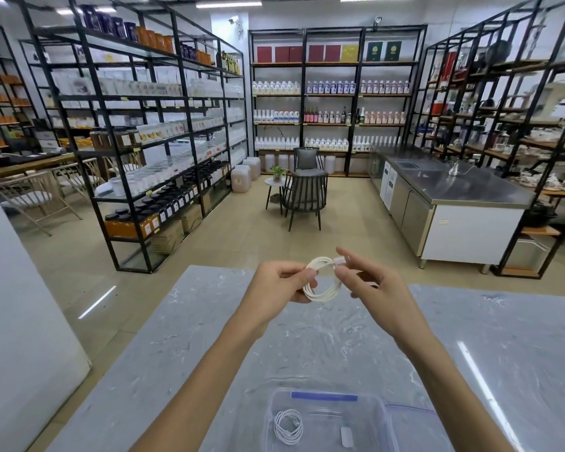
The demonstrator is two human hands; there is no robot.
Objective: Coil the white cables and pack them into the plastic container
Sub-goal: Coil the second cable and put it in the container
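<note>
**White cable [323, 288] nearly coiled; packing next**

Grey marble table [177, 337] below; at its near edge the clear plastic container [383, 415] holds one coiled cable [287, 426]. Above the middle, the left hand [276, 282] pinches the white cable's loops, the right hand [372, 285] pinches its plug end [338, 261]. Next, likely: tuck, lower in.

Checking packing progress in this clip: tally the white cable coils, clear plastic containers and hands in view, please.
White cable coils: 2, the held white coil and the packed white coil
Clear plastic container: 1
Hands: 2, left hand and right hand
Total: 5
</note>
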